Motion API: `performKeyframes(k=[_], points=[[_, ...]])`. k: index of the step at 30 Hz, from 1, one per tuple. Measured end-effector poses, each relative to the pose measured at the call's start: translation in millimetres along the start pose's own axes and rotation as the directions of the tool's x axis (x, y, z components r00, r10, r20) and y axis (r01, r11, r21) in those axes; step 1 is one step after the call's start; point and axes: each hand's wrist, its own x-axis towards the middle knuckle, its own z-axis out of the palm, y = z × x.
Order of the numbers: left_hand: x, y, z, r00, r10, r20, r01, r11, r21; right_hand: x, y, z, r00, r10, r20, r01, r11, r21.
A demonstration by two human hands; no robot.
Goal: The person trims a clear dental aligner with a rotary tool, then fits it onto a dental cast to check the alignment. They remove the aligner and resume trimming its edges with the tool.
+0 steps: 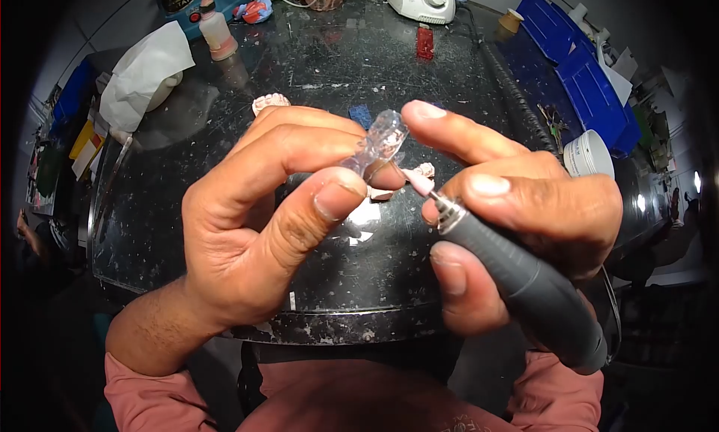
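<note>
Handpiece (524, 275), clear piece (387, 134) in hands (251, 215) (550, 196)

Left hand (255, 207): clear plastic (388, 132), apparently; right hand (543, 196): handpiece (524, 275).

The clear piece (388, 132) that I hold is transparent and glossy, like thin plastic, with an uneven surface. The handpiece (524, 271) has a smooth, matt black body; its collet (449, 211) is shiny metal. The conical tip (419, 182) is pale pink and matt. The bench (344, 275) has a glossy black top, scratched and speckled, with a rough, chipped front edge. The white sheet (150, 72) looks like creased, matt paper or cloth. The blue bins (595, 91) appear to be smooth plastic. My sleeves (153, 394) are matt pink cloth.
</note>
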Motion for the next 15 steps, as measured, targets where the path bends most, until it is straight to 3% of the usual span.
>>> performKeyframes(k=[2,12,15], points=[[-0.2,-0.1,-0.5,1.000,-0.001,0.002,0.001,1.000,-0.001,-6.3,4.5,5.6,0.992,0.023,-0.120,-0.009,0.994,0.112],[-1.7,6.8,2.0,0.996,-0.086,-0.021,0.085,0.996,-0.042,4.1,1.0,13.6,0.973,0.085,-0.214,-0.034,0.972,0.232],[-1.7,5.0,0.2,0.998,-0.061,-0.024,0.061,0.998,-0.001,-3.6,0.5,15.4,0.920,0.172,-0.353,-0.068,0.955,0.289]])
